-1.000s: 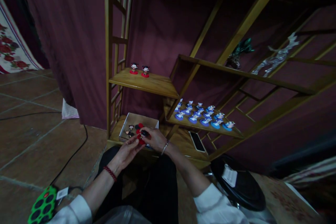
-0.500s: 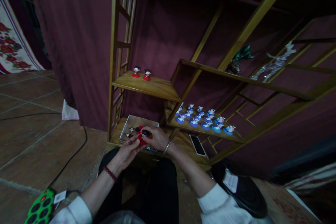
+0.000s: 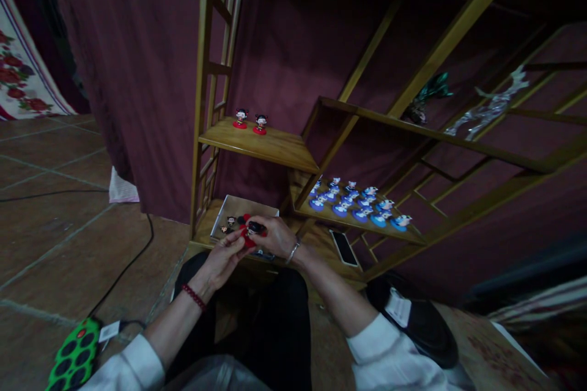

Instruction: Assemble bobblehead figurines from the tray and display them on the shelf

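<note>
So far two small red-based dolls (image 3: 250, 121) stand on the far wooden shelf (image 3: 270, 145), while both hands, left hand (image 3: 222, 259) and right hand (image 3: 273, 236), grasp another red-based figurine (image 3: 250, 234) over the shallow cardboard box (image 3: 233, 211), where a few pieces remain.

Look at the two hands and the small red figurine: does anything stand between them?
Nothing visible does. The left hand and right hand both hold the red figurine directly, above the open box.

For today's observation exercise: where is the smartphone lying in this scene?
In the head view, the smartphone lies flat on the lowest wooden shelf, right of centre, just beyond the right hand and below the shelf of blue figurines.
</note>
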Action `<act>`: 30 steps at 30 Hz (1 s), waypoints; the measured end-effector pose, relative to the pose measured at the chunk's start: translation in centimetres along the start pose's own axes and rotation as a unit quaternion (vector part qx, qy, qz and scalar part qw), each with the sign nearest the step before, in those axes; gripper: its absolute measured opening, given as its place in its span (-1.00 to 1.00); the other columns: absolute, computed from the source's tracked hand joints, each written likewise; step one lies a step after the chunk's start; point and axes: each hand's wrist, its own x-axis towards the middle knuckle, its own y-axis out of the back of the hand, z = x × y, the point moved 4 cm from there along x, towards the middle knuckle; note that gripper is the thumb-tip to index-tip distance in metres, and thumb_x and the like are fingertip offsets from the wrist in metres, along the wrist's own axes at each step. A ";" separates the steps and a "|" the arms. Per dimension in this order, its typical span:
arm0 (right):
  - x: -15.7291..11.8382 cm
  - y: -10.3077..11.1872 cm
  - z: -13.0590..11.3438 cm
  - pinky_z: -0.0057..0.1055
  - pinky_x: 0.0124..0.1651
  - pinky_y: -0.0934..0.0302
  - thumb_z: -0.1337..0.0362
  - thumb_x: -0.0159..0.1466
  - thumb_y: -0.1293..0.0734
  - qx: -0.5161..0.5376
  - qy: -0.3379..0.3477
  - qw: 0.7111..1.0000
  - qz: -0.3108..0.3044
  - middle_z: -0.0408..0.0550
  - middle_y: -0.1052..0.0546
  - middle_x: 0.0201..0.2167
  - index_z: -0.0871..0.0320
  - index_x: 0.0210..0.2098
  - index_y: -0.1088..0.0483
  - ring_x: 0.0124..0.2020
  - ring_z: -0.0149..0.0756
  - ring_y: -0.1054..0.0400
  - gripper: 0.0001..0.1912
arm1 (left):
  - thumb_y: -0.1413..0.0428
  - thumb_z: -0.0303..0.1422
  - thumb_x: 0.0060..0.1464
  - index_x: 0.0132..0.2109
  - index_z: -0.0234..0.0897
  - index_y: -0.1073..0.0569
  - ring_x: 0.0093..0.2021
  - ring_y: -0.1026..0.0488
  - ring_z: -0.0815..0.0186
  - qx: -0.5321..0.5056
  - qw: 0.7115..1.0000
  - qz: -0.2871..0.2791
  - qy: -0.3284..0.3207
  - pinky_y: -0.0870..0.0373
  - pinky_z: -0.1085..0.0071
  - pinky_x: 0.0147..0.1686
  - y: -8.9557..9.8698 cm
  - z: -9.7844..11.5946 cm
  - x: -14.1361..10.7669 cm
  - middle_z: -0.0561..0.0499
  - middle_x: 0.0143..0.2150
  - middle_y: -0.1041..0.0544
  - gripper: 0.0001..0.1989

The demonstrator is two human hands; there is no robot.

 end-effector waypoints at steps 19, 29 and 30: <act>0.6 1.3 0.1 -0.33 -0.04 -0.19 0.37 0.07 -0.28 0.023 0.026 0.999 0.029 -0.05 -0.43 -0.09 0.09 0.06 -0.18 -0.07 -0.29 -0.31 -0.46 | -0.16 -0.47 -0.07 -0.18 -0.30 -0.46 -0.12 -0.42 0.32 -0.005 0.997 -0.058 -0.047 -0.27 0.30 0.02 -1.6 1.0 1.0 -0.01 -0.16 -0.51 -0.77; 0.3 1.9 0.6 -0.28 -0.05 -0.23 0.29 0.08 -0.31 0.099 -0.010 0.994 0.042 -0.05 -0.43 -0.11 0.08 0.10 -0.12 -0.12 -0.28 -0.35 -0.41 | -0.15 -0.48 -0.06 -0.15 -0.29 -0.44 -0.13 -0.42 0.35 -0.001 0.996 -0.070 -0.051 -0.29 0.33 -0.02 -2.8 2.0 1.3 -0.03 -0.09 -0.48 -0.74; 0.2 1.8 0.6 -0.27 -0.05 -0.23 0.29 0.08 -0.31 0.117 -0.016 0.992 0.039 -0.06 -0.44 -0.11 0.07 0.12 -0.09 -0.14 -0.29 -0.36 -0.38 | -0.15 -0.47 -0.06 -0.14 -0.29 -0.44 -0.13 -0.42 0.34 0.001 0.996 -0.070 -0.053 -0.29 0.34 -0.02 -2.9 2.1 1.3 -0.03 -0.08 -0.47 -0.74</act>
